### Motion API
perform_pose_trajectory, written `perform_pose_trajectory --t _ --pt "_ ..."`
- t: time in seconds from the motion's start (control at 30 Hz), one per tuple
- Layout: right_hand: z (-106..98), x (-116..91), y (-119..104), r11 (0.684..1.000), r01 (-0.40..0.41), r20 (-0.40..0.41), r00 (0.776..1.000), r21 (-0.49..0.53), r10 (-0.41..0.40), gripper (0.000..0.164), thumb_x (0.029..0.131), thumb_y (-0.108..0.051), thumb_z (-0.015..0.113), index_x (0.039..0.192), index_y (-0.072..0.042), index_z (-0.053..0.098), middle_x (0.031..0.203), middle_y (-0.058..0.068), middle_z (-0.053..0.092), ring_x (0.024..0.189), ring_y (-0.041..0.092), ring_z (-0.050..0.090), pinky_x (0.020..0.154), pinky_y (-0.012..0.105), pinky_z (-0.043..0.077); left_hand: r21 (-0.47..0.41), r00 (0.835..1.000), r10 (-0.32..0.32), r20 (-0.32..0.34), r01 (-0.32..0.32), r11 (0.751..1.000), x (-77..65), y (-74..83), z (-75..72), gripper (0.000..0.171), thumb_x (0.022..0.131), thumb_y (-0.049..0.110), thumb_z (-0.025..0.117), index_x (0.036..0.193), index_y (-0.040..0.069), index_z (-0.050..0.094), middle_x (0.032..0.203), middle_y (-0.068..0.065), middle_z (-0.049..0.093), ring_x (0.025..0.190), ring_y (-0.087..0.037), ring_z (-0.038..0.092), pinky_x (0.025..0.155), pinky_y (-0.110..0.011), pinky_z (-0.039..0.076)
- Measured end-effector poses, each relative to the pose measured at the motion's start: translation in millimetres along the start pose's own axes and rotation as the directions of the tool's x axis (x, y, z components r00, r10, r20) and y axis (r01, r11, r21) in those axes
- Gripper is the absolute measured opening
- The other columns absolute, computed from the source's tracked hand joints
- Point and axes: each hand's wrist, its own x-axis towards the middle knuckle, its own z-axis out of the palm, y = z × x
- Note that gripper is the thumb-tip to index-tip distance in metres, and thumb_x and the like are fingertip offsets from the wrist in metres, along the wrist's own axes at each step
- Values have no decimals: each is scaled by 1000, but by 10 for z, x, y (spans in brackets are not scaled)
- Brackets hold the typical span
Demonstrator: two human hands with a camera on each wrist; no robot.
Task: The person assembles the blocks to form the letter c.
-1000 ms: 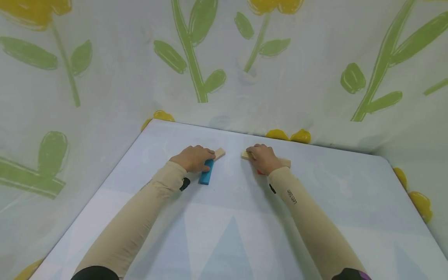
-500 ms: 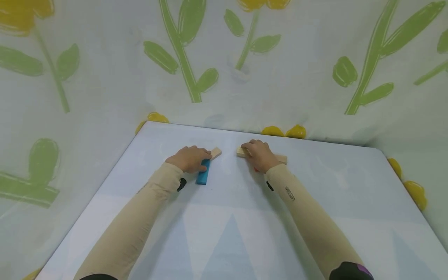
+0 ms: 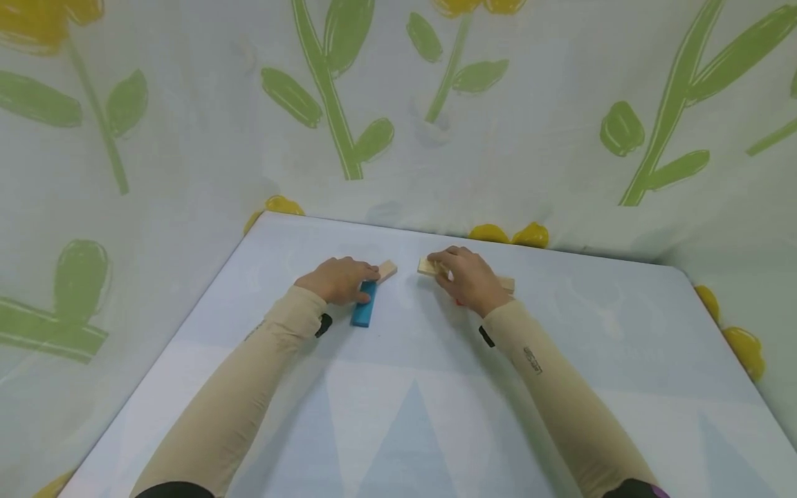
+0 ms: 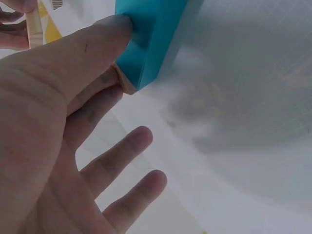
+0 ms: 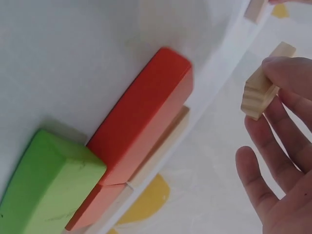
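Observation:
My left hand (image 3: 339, 280) pinches a blue wooden block (image 3: 364, 310), its thumb on the broad face in the left wrist view and two fingers spread away. A plain wooden block (image 3: 387, 270) juts out past the fingertips; whether it is also gripped is hidden. Farther right, my right hand (image 3: 470, 280) holds a small plain wooden block (image 5: 256, 92) between thumb and fingers, apart from the other blocks. Near that hand lie a red block (image 5: 141, 117), a green block (image 5: 48, 180) and an orange-red block (image 5: 100, 202), mostly covered by the hand in the head view.
Behind the red block are further plain wooden pieces (image 5: 161, 146). The blocks sit near the far side of a white table (image 3: 398, 346) with pale blue triangles. A white flowered sheet (image 3: 529, 152) rises just beyond its back edge.
My right hand has shifted slightly left with the plain block, which now appears raised. The left hand stays at the blue block. The head view has swung a little.

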Motion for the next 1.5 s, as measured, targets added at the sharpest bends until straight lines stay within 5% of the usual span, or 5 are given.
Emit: perform_pose_trajectory --t 0.37,0.67,1.13,1.5 --pt "-11 -165 -251 997 36 10 999 68 -36 42 92 -20 77 132 -13 67 112 2 68 95 19 66 76 33 57 -16 1000 -24 20 24 1000 38 -8 1 58 98 34 69 151 19 51 158 -3 44 143 -32 41 116 -55 33" --pt "98 -243 -462 993 -15 116 993 120 1 42 92 -27 77 132 -16 68 110 0 67 93 15 67 78 28 57 -18 999 -30 17 30 999 38 5 2 60 98 34 69 152 18 50 157 -4 44 144 -33 41 116 -55 34" --pt "291 -312 -749 985 56 245 965 165 -96 37 90 -26 80 124 -13 71 106 0 66 89 12 63 81 26 55 11 1000 1 5 -1 1000 41 -16 2 56 98 33 69 149 16 53 156 -6 45 140 -34 45 114 -55 38" --pt "313 -321 -766 985 40 364 926 170 -100 40 91 -28 78 127 -12 71 104 0 65 79 11 57 68 21 51 22 1000 14 1 -14 1000 27 -19 -8 56 98 34 69 149 16 53 157 -6 45 140 -35 45 113 -55 38"
